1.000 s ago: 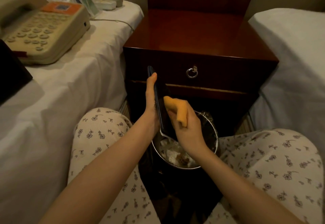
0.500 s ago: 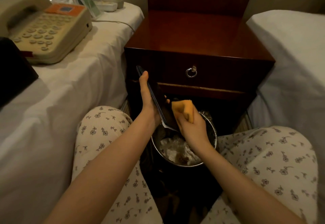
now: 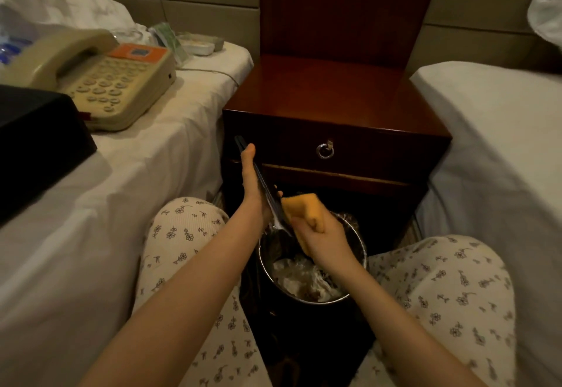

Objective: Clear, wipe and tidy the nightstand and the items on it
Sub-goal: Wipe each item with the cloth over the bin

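My left hand [image 3: 254, 186] holds a thin dark flat tray [image 3: 265, 187] on edge, tilted over a metal waste bin [image 3: 360, 252]. My right hand [image 3: 322, 234] grips a yellow sponge [image 3: 305, 208] pressed against the tray's right face. The bin stands on the floor between my knees and holds crumpled white waste. Behind it stands the dark red wooden nightstand [image 3: 328, 94], its top bare, with a ring pull [image 3: 325, 150] on the drawer.
On the left bed [image 3: 127, 179] lie a beige telephone [image 3: 100, 82], a black box [image 3: 33, 140], packets and a small tray [image 3: 199, 44] near the headboard. A second bed [image 3: 501, 149] is on the right. My knees flank the bin.
The tray's top has tilted further left, and the sponge has slid down its face toward the bin. My head has lifted, so more of the wall shows.
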